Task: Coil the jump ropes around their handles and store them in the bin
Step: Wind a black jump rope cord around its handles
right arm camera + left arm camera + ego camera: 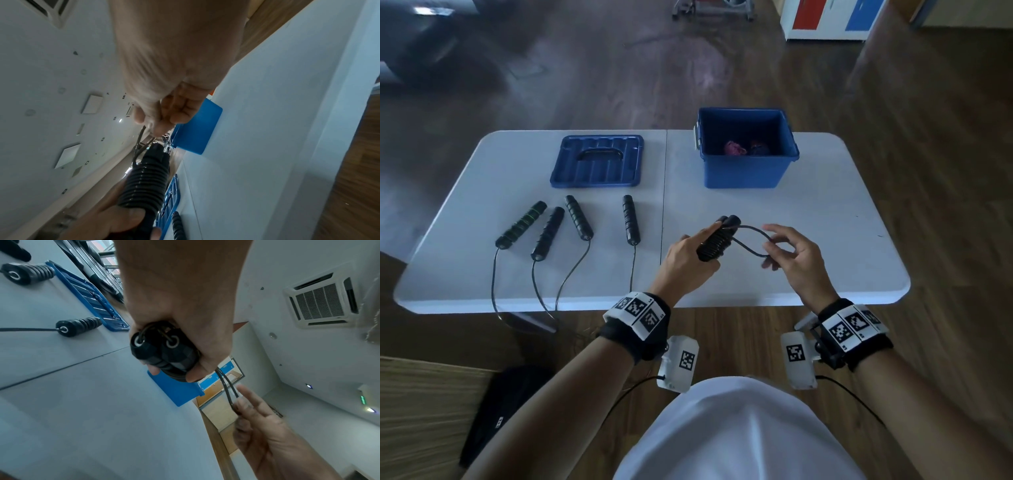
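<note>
our left hand (685, 260) clamps both handles (717, 240) together so our right hand (796, 260), pinching the rope (748, 241), can wind it.

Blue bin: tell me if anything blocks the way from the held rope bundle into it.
Nothing visible does. The rope bundle is gripped by the left hand above the table. The blue bin stands open behind it; its lid lies off to the left.

No legible text on anything in view.
</note>
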